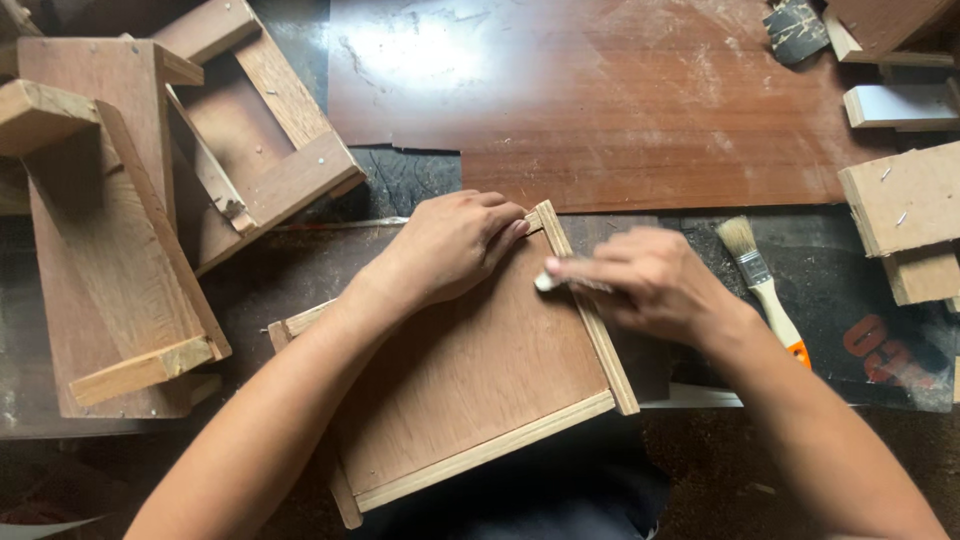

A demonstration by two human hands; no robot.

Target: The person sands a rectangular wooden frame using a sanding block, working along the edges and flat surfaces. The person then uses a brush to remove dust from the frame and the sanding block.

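Nearest you, the framed plywood panel lies flat and tilted across the bench edge, pale wooden strips running along its right and lower sides. Your left hand rests palm-down on its upper part, fingers spread loosely and pressing near the top corner, gripping nothing. Your right hand is pinched around a small pale piece (too blurred to say what it is) and holds it against the panel's right-hand strip.

Just beyond your right hand, a paintbrush with a pale handle and an orange tip lies on the dark bench surface, apart from your fingers.

To your left sit open wooden box frames; the compartment you can see into holds nothing but its own bottom board. A longer wooden stool-like piece lies beside them.

Farther off, a large reddish-brown sheet covers the bench, dusty and scuffed. Offcut blocks are stacked at the right edge, some with nails showing.
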